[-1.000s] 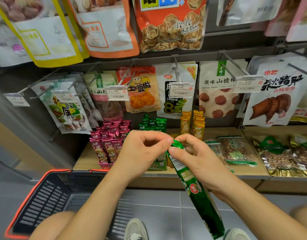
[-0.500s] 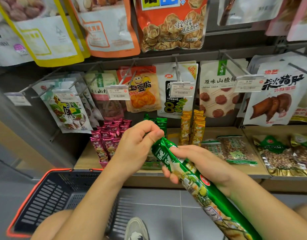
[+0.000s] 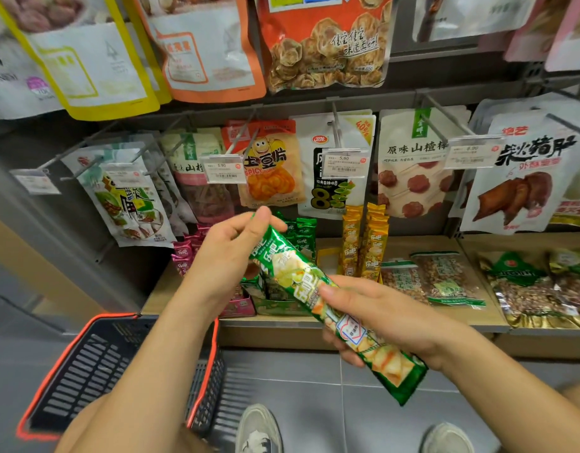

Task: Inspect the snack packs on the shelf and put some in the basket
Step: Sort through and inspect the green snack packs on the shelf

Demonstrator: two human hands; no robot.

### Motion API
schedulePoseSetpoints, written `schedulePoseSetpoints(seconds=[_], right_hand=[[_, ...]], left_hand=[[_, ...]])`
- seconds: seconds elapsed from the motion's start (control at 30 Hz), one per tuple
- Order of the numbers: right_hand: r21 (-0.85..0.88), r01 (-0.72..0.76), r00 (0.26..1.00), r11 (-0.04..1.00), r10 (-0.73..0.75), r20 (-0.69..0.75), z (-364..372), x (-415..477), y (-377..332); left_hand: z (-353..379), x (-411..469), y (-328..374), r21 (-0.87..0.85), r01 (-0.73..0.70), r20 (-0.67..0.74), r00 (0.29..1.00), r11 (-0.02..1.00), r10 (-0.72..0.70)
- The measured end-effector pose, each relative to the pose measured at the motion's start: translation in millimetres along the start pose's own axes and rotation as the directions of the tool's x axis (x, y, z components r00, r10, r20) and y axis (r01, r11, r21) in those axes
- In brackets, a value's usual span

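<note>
A long green snack pack (image 3: 295, 273) lies slanted in front of the shelf, printed face up, its top end up-left and its bottom end down-right. My left hand (image 3: 230, 256) pinches the pack's top end between thumb and fingers. My right hand (image 3: 377, 315) holds the pack around its lower half, thumb on top. The black basket (image 3: 96, 364) with an orange rim hangs at the lower left under my left forearm. More green packs (image 3: 303, 235) stand in a box on the wooden shelf (image 3: 409, 243) behind my hands.
Pink packs (image 3: 184, 256) and yellow packs (image 3: 364, 243) stand beside the green ones. Flat nut bags (image 3: 445, 279) lie on the shelf to the right. Hanging bags on metal hooks with price tags (image 3: 221, 170) fill the wall above. My shoes (image 3: 259, 429) stand on grey floor tiles.
The green pack has been turned from its edge to its printed face and tilted flatter. My left hand rose with the top end; my right hand slid down along the pack.
</note>
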State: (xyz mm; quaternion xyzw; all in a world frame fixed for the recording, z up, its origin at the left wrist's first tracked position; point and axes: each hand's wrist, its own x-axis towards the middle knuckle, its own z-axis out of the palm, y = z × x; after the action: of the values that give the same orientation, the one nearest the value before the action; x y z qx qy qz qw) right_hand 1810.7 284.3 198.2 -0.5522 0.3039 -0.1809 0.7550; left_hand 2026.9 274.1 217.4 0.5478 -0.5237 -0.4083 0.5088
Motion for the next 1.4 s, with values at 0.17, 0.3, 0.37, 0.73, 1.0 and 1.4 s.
schedulePoseSetpoints(seconds=[0.17, 0.3, 0.37, 0.73, 1.0, 1.4], right_hand=[[0.126, -0.052, 0.990, 0.991, 0.034, 0.137, -3, -1, -1], [0.006, -0.033, 0.988, 0.999, 0.032, 0.152, -7, -2, 0], [-0.091, -0.038, 0.994, 0.995, 0.048, 0.102, -11, -4, 0], [0.330, -0.056, 0.994, 0.942, 0.022, 0.107, -7, 4, 8], [0.459, -0.168, 0.970, 0.872, 0.063, 0.235, -8, 9, 15], [0.222, 0.002, 0.995, 0.975, 0.020, -0.098, 6, 14, 13]], left_hand=[[5, -4, 4, -0.234, 0.037, -0.011, 0.999, 0.972, -0.041], [7, -3, 2, -0.316, 0.022, -0.152, 0.986, 0.949, -0.073], [3, 0, 2, -0.338, -0.001, -0.250, 0.964, 0.941, -0.089], [-5, 2, 1, -0.677, 0.118, 0.050, 0.992, 0.726, -0.114], [-4, 6, -7, -0.581, 0.031, -0.021, 0.998, 0.813, -0.053], [37, -5, -23, -0.432, 0.091, 0.025, 0.996, 0.897, -0.089]])
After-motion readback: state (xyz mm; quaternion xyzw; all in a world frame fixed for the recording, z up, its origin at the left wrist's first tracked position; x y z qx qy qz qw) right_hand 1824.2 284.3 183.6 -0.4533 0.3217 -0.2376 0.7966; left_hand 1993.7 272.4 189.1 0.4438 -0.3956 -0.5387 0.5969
